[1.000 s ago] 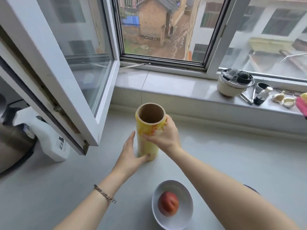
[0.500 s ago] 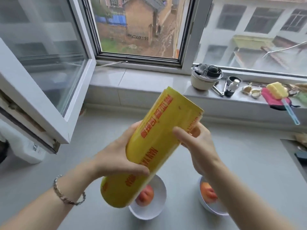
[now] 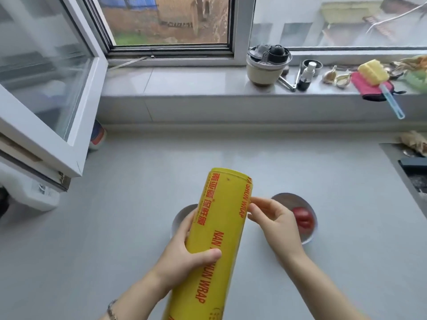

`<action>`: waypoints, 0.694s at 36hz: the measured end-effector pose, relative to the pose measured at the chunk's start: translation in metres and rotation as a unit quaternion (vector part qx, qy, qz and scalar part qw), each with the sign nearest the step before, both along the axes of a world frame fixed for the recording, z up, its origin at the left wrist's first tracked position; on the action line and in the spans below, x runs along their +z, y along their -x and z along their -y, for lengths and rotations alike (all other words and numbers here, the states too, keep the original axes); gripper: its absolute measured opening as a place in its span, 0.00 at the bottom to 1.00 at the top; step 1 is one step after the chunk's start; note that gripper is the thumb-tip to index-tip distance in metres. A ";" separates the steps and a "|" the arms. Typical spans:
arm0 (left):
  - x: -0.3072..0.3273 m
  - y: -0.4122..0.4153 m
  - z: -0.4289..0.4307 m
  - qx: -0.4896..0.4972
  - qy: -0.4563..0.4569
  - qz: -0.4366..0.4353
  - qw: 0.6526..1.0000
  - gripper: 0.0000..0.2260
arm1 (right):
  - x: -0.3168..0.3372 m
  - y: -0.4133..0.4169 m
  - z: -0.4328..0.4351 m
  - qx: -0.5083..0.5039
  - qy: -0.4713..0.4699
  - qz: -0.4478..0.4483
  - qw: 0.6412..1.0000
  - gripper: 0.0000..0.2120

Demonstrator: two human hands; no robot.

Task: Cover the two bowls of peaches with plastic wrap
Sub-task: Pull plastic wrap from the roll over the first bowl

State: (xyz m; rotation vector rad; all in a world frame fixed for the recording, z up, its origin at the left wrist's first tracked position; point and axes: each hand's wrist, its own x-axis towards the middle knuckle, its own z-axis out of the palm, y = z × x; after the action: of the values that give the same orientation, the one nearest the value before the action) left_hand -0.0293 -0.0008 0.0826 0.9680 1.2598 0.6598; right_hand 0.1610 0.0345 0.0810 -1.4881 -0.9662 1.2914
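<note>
A thick yellow roll of plastic wrap (image 3: 219, 229) with red lettering is held above the grey counter, its far end tipped away from me. My left hand (image 3: 184, 252) grips the roll's lower half, thumb across the front. The fingertips of my right hand (image 3: 272, 222) touch the roll's right side near its upper end. One white bowl (image 3: 182, 215) lies behind the roll and my left hand, its contents hidden. A second white bowl (image 3: 288, 199) to the right holds a red peach (image 3: 303, 219), partly behind my right hand.
An open window sash (image 3: 69, 100) juts in over the counter's left side. The sill holds a jar (image 3: 265, 68), a small bottle (image 3: 305, 77), garlic, and a yellow sponge brush (image 3: 379, 82). A sink edge (image 3: 406, 172) is at the right. A white jug (image 3: 34, 192) stands left.
The roll was lifted off the counter, then swung from a rightward slant to nearly straight away from me and lowered. My view tipped down. My right hand slid to the roll's right side.
</note>
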 end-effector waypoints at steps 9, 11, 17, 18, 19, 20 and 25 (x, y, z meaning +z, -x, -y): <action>-0.004 -0.010 0.008 -0.033 0.032 -0.009 0.999 0.45 | -0.007 -0.024 0.008 -0.026 0.071 -0.131 0.988 0.04; -0.004 -0.012 0.009 -0.038 0.032 -0.011 0.999 0.45 | -0.007 -0.026 0.009 -0.010 0.095 -0.178 0.979 0.05; -0.001 -0.010 0.012 -0.033 0.025 -0.007 0.999 0.45 | -0.005 -0.026 0.006 0.011 0.123 -0.228 0.966 0.17; -0.001 -0.009 0.012 -0.031 0.025 -0.007 0.999 0.45 | -0.005 -0.026 0.005 0.013 0.131 -0.246 0.960 0.15; -0.001 -0.008 0.013 -0.030 0.026 -0.008 0.999 0.45 | -0.005 -0.025 0.004 0.017 0.139 -0.263 0.955 0.12; -0.001 -0.007 0.013 -0.031 0.026 -0.009 0.999 0.44 | -0.006 -0.024 0.004 0.019 0.148 -0.274 0.950 0.09; 0.000 0.000 0.016 -0.046 0.030 -0.022 0.998 0.46 | -0.011 -0.024 0.007 0.027 0.164 -0.247 0.955 0.04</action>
State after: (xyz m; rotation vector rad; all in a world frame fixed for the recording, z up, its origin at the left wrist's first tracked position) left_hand -0.0289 -0.0171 0.0829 0.9894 1.2594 0.5296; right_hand 0.1853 0.0280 0.0699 -1.2805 -0.4814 1.8199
